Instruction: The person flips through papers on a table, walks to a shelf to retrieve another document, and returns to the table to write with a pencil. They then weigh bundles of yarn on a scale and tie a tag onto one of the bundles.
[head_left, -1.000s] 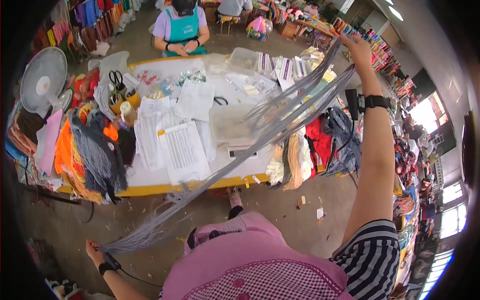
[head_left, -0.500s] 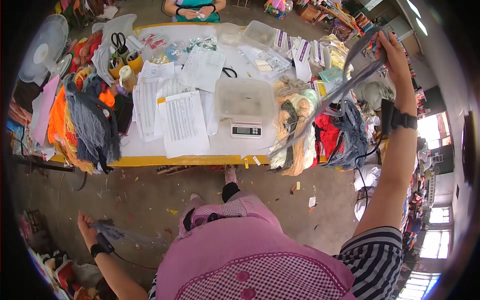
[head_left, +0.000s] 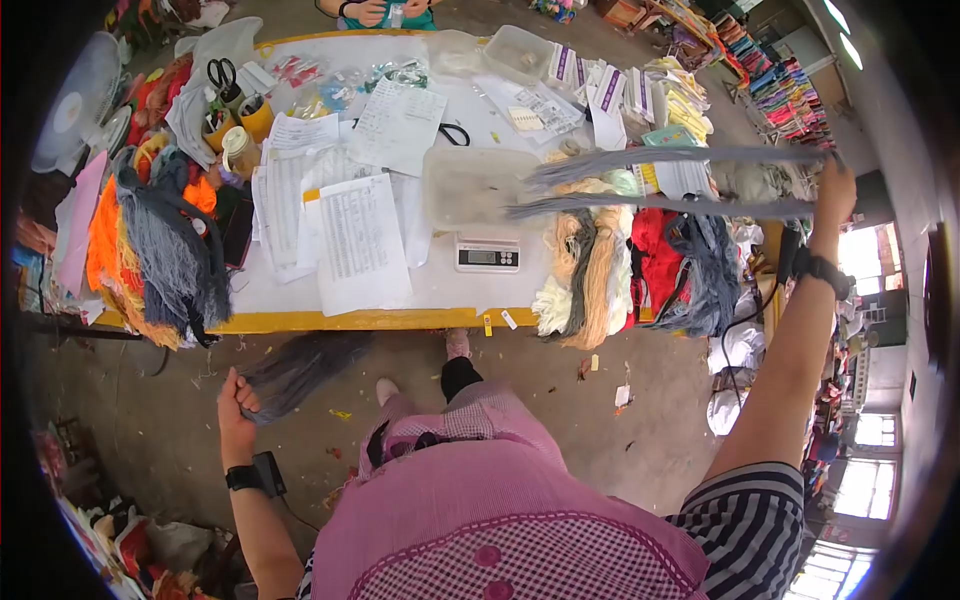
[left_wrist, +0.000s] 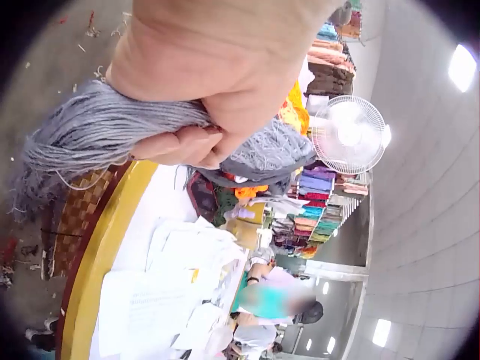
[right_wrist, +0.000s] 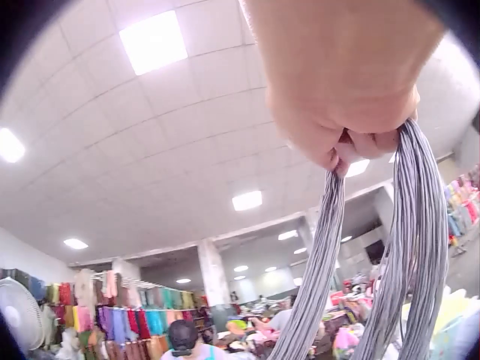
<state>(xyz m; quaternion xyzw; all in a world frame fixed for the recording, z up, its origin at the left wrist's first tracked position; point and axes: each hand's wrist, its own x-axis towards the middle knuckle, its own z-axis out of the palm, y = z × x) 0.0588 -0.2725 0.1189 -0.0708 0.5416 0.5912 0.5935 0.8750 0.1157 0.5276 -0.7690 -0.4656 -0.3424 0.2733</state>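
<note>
Out to the right, my right hand (head_left: 837, 192) is raised and grips a long hank of grey yarn (head_left: 690, 157). Two lengths of it stream leftward over the table's right side in the head view. In the right wrist view the same grey yarn (right_wrist: 420, 217) drops from the fist on both sides. Low on the left, in front of the table, my left hand (head_left: 238, 410) holds a shorter bunch of grey yarn (head_left: 305, 375), its loose ends fanned out. Close up in the left wrist view, fingers curl round that bunch of grey yarn (left_wrist: 112, 124).
On the table (head_left: 350, 322) are a digital scale (head_left: 487, 254), a plastic tub (head_left: 470, 185), paper sheets (head_left: 360, 240) and scissors (head_left: 455, 134). Coloured yarn hanks (head_left: 590, 270) lie at its right, more grey and orange yarn (head_left: 170, 240) at its left. Across sits another person (head_left: 375, 12).
The yarn stretched between both hands has parted into two bunches. My left hand has risen and come right with its bunch; my right hand has moved outward and down, its yarn swinging out level.
</note>
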